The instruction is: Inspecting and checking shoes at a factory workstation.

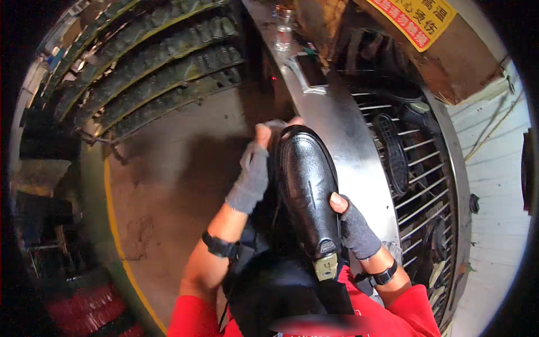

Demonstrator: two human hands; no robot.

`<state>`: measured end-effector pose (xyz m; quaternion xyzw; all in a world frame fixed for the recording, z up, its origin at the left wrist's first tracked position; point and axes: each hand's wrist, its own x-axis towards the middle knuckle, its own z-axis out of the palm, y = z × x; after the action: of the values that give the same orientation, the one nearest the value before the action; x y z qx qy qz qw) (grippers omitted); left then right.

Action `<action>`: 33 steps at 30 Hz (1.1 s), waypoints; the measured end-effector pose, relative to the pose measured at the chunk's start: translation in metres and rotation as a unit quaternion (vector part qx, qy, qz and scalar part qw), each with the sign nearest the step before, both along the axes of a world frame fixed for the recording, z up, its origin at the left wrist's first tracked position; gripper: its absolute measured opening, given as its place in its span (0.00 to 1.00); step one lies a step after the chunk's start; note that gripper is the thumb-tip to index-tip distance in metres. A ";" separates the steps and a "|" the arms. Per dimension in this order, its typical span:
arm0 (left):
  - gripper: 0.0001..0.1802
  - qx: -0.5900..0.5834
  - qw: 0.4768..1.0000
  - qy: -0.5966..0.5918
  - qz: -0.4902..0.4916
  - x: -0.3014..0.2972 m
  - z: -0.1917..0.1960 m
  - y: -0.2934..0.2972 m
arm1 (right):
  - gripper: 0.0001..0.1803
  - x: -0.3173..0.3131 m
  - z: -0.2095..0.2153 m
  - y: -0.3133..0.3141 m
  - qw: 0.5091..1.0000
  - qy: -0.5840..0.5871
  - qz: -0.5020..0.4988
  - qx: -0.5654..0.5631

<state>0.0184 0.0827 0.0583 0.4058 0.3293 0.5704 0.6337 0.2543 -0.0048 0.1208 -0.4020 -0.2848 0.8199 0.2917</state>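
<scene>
A glossy black leather shoe (306, 185) is held in front of my body, toe pointing away, heel near my chest. My left hand (254, 168), in a grey fingerless glove, grips the shoe's left side near the toe, with a scrap of cloth by the fingertips. On the shoe's right side, near the heel, rests my right hand (352, 224), also gloved in grey, thumb pressed on the upper. Both wrists wear black bands. A greenish last piece (325, 265) shows at the shoe's opening.
A curved metal conveyor (348, 146) with wire racks (421, 185) runs along the right, carrying a black shoe sole (394, 153). A clear bottle (283, 28) stands at the far end. Shelves of dark shoes (151, 62) fill the upper left. A yellow floor line (115, 224) curves at left.
</scene>
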 end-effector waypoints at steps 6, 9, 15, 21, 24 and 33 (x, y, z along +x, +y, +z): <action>0.31 0.219 0.701 0.677 0.052 -0.009 -0.096 0.037 | 0.44 0.032 -0.015 0.012 0.994 -0.094 -0.063 -0.014; 0.24 0.002 0.927 0.357 0.113 -0.003 -0.029 0.039 | 0.40 0.046 -0.022 0.016 0.990 -0.095 -0.109 0.006; 0.38 0.037 0.991 -0.120 -0.055 -0.041 0.022 0.029 | 0.43 -0.002 -0.024 0.020 0.985 0.097 -0.113 -0.088; 0.45 0.005 0.991 -0.116 -0.062 -0.033 0.037 -0.002 | 0.44 -0.029 -0.048 0.004 0.999 0.002 -0.039 0.004; 0.45 -0.006 0.989 -0.133 -0.071 -0.028 0.044 -0.011 | 0.46 -0.024 -0.043 0.005 0.998 0.067 0.000 0.000; 0.47 -0.007 0.989 -0.114 -0.093 -0.021 0.053 -0.022 | 0.44 -0.026 -0.042 0.005 0.998 0.048 -0.030 -0.012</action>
<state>-0.0022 0.0609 0.1109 0.3622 0.2199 0.5491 0.7204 0.2281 -0.0003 0.0791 -0.3737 -0.2484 0.8326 0.3247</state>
